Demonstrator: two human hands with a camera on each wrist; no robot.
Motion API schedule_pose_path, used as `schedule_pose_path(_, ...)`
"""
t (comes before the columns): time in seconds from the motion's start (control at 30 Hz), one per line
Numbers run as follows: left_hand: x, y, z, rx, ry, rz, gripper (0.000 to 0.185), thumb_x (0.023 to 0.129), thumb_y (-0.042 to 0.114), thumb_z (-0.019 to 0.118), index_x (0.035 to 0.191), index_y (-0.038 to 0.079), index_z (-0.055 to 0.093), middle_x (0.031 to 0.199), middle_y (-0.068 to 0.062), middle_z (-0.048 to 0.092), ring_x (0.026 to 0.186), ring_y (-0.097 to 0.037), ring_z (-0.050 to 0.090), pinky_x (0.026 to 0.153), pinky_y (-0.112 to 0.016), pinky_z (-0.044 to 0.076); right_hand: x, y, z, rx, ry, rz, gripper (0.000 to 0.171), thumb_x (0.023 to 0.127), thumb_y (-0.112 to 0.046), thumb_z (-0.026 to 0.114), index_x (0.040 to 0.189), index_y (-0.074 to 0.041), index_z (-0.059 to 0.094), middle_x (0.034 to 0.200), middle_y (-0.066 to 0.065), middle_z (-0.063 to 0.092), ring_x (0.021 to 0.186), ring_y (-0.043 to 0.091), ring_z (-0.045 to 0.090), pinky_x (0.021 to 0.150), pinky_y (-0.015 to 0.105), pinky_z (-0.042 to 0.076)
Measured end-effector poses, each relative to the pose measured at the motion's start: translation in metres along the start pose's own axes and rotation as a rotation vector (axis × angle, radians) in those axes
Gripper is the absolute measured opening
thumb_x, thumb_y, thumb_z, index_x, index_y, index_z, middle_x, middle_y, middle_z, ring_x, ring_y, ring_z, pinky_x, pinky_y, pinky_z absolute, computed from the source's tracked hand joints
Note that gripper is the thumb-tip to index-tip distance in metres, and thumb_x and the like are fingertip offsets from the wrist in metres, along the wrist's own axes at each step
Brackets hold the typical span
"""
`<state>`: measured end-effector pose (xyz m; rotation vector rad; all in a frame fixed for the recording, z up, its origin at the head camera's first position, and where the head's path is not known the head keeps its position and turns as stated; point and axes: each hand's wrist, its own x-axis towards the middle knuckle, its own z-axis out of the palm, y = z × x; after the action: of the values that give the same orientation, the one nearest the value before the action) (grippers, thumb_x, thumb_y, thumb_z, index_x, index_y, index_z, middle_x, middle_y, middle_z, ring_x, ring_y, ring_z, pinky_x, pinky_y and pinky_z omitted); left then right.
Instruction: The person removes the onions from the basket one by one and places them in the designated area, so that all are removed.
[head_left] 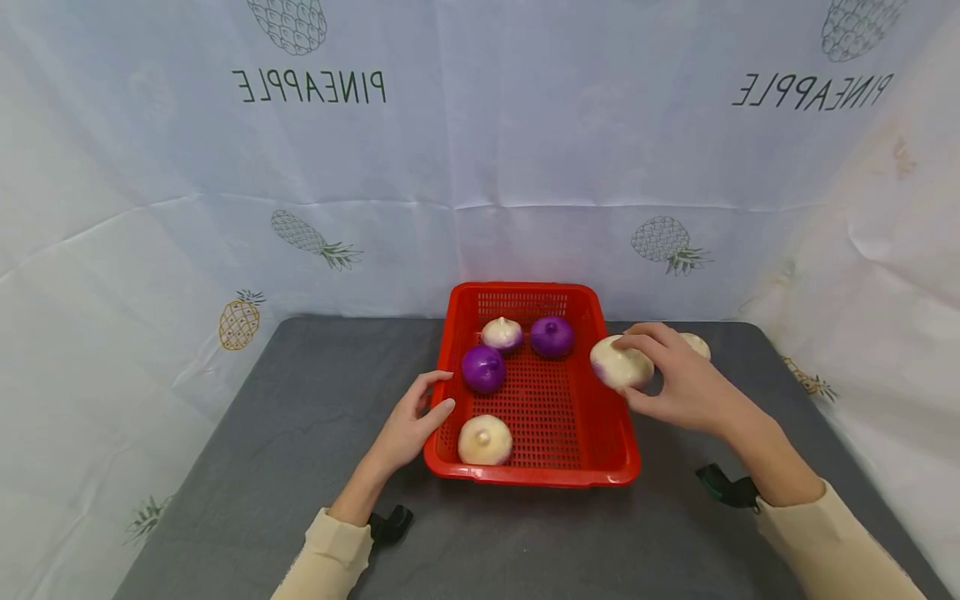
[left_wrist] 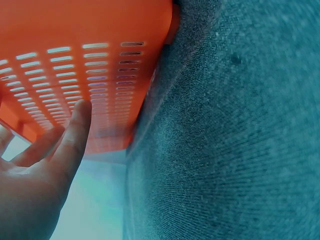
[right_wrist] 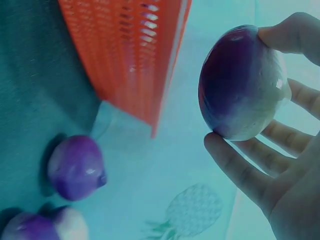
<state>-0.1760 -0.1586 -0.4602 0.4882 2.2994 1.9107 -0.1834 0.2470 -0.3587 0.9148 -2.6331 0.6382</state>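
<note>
A red slotted basket (head_left: 525, 477) sits mid-table and holds two purple onions (head_left: 483, 368) (head_left: 552, 336), a white onion (head_left: 502, 333) and a cream one (head_left: 484, 440). My right hand (head_left: 675, 387) grips a white onion with a purple flush (head_left: 618, 364) at the basket's right rim. The right wrist view shows that onion (right_wrist: 240, 82) pinched between thumb and fingers, lifted off the table beside the basket wall (right_wrist: 130, 55). My left hand (head_left: 416, 421) rests against the left rim. In the left wrist view a straight finger (left_wrist: 75, 130) touches the basket wall (left_wrist: 75, 65).
The grey table (head_left: 300, 433) is bordered by a white pineapple-print cloth (head_left: 480, 167) behind and on both sides. A pale onion (head_left: 697, 343) lies on the table behind my right hand. The right wrist view shows a purple onion (right_wrist: 76, 166) and another (right_wrist: 42, 225) outside the basket.
</note>
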Motion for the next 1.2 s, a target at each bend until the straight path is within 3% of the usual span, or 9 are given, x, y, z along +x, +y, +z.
schedule_pose_path(0.23,-0.001,0.000,0.000,0.013,0.002,0.001,0.052,0.102,0.019,0.061,0.148,0.004,0.041,0.141,-0.028,0.049,0.118,-0.046,0.057,0.086,-0.044,0.060,-0.021,0.017,0.006,-0.031,0.036,0.098,0.051,0.076,-0.012,0.082,0.122,-0.010,0.061,0.129,0.014,0.051,0.112,0.033,0.051,0.074,0.057,0.058)
schedule_pose_path(0.47,-0.002,0.000,0.000,0.021,0.009,0.000,0.052,0.102,0.019,0.062,0.147,0.004,0.041,0.141,-0.027,0.050,0.118,-0.045,0.057,0.086,-0.043,0.060,-0.033,0.034,0.014,-0.032,0.049,0.131,0.049,0.077,-0.013,0.082,0.121,-0.008,0.062,0.126,0.014,0.052,0.112,0.032,0.048,0.075,0.057,0.057)
schedule_pose_path(0.73,-0.002,0.001,0.000,0.025,0.011,0.003,0.051,0.102,0.019,0.062,0.147,0.005,0.042,0.141,-0.027,0.050,0.117,-0.046,0.058,0.085,-0.044,0.060,-0.043,0.052,0.026,-0.015,0.028,0.197,0.048,0.081,-0.016,0.080,0.125,-0.007,0.062,0.132,0.020,0.051,0.119,0.040,0.047,0.080,0.068,0.052)
schedule_pose_path(0.97,-0.001,0.001,0.000,0.028,0.015,-0.001,0.050,0.102,0.020,0.062,0.147,0.007,0.043,0.141,-0.024,0.050,0.117,-0.044,0.058,0.085,-0.043,0.060,-0.047,0.068,0.043,-0.021,0.052,0.190,0.048,0.078,-0.013,0.081,0.121,-0.005,0.061,0.128,0.022,0.052,0.114,0.040,0.049,0.088,0.065,0.049)
schedule_pose_path(1.2,-0.001,0.001,0.000,0.029,0.012,0.001,0.051,0.102,0.020,0.062,0.147,0.006,0.043,0.142,-0.024,0.050,0.119,-0.044,0.057,0.086,-0.043,0.060,-0.051,0.079,0.052,-0.056,0.063,0.174,0.050,0.075,-0.013,0.084,0.119,-0.004,0.062,0.123,0.022,0.054,0.108,0.040,0.052,0.086,0.061,0.050)
